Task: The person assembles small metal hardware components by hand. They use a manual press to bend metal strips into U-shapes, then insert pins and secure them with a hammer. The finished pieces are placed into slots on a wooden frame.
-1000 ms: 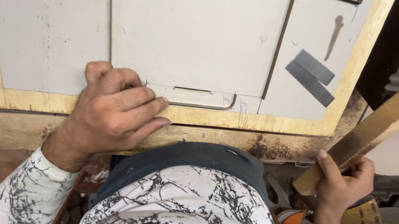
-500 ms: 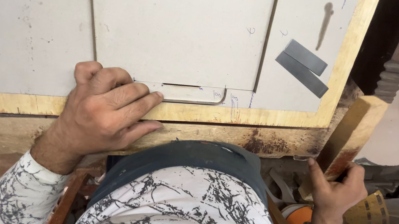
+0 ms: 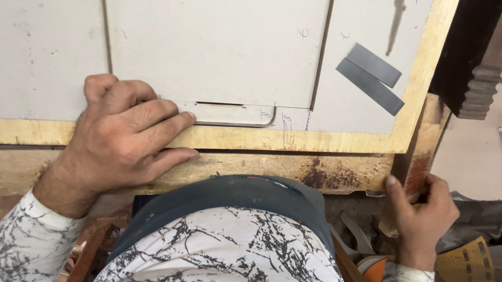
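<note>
Two hands at work: left hand (image 3: 126,134) flat, fingers spread, on grey board (image 3: 213,32); right hand (image 3: 422,212) fingers gripping wooden block (image 3: 422,141).

1. You worked under soft, even light, bright across the grey panel (image 3: 213,32).
2. Your left hand (image 3: 126,134) cast only a faint shadow.
3. The right edge fell dim and dark.
4. Focus stayed sharp; no glare showed.
</note>
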